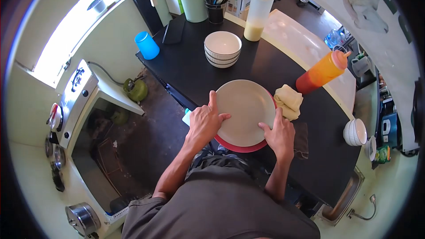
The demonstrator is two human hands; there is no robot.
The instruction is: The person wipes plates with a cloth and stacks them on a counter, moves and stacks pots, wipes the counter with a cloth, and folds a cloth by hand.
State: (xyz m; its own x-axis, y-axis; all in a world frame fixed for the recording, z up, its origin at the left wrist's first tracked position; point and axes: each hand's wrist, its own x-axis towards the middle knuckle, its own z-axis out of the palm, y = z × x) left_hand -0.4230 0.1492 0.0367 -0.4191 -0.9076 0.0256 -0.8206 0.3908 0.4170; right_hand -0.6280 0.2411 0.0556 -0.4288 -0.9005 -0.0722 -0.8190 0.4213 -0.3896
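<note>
A cream plate (pixel 245 113) lies on top of a red plate (pixel 241 148), whose rim shows along the lower and right edges, near the front of the black table. My left hand (pixel 203 124) grips the left rim, its thumb on the upper face and its index finger stretched along the edge. At the lower right rim, my right hand (pixel 280 133) holds on with the thumb over the top. The fingers beneath the plates are hidden. Just beyond my right hand sits a folded yellow cloth (pixel 288 101), and a dark cloth (pixel 301 140) lies to its right.
Stacked bowls (pixel 222 44) stand behind the plates. A white squeeze bottle (pixel 259 11) and an orange-red squeeze bottle (pixel 322 71) stand along the far edge. A blue cup (pixel 147 45) is at the left corner; more bowls (pixel 355 132) stand right. A stove (pixel 79 102) is left.
</note>
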